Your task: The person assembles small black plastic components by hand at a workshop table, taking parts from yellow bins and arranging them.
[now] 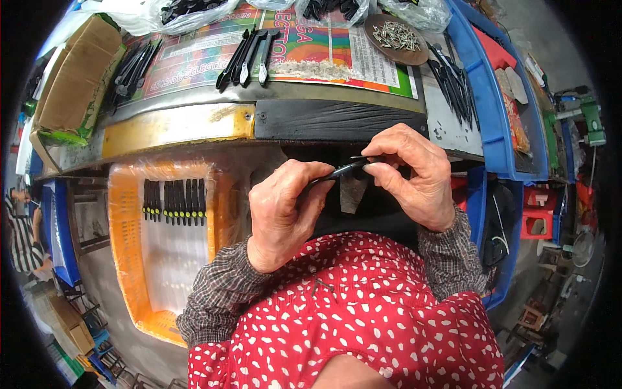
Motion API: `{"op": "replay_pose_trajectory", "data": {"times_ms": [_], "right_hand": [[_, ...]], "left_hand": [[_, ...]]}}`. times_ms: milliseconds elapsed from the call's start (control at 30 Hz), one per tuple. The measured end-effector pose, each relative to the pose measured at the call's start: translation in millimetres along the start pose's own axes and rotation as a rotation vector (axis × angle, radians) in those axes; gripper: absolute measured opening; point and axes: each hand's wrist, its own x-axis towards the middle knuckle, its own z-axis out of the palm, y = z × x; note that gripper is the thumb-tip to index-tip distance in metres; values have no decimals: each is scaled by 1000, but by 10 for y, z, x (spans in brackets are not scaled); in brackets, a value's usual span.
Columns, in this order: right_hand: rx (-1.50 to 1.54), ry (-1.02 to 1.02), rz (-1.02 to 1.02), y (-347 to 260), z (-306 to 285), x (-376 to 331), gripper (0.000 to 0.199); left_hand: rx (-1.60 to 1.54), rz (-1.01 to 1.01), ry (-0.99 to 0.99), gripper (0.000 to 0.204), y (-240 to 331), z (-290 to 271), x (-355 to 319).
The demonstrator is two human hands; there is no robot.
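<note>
My left hand (pixel 285 211) and my right hand (pixel 418 178) are raised in front of my lap, just off the table's near edge. Between them is a slim, glossy black piece (pixel 343 170), whose exact kind I cannot make out. The left thumb and fingers pinch one end; the right thumb and forefinger grip the other. Beyond the hands, several black pieces with silvery metal parts (pixel 246 58) lie on a colourful printed sheet (pixel 317 52). A brown bowl (pixel 421 57) of small metal pins or rivets (pixel 395 35) stands at the back right.
An orange basket (pixel 126 272), left of my lap, holds rows of black pieces with yellow-green dots (pixel 175 201). Dark slim parts lie at the table's left (pixel 136 71) and right (pixel 453 84). A cardboard box (pixel 74 78) and blue bin (pixel 486 97) flank the table.
</note>
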Motion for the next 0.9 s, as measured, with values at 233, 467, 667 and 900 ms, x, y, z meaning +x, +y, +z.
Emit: {"op": "replay_pose_trajectory", "data": {"times_ms": [233, 467, 667, 900], "right_hand": [[124, -116, 143, 27, 22, -14, 18], [59, -188, 135, 49, 44, -11, 15], [84, -245, 133, 64, 37, 17, 14], [129, -276, 128, 91, 61, 25, 13]], "left_hand": [[124, 70, -32, 24, -21, -41, -23], [128, 124, -33, 26, -83, -38, -31], [181, 170, -39, 27, -116, -50, -50], [173, 198, -56, 27, -165, -49, -41]]}}
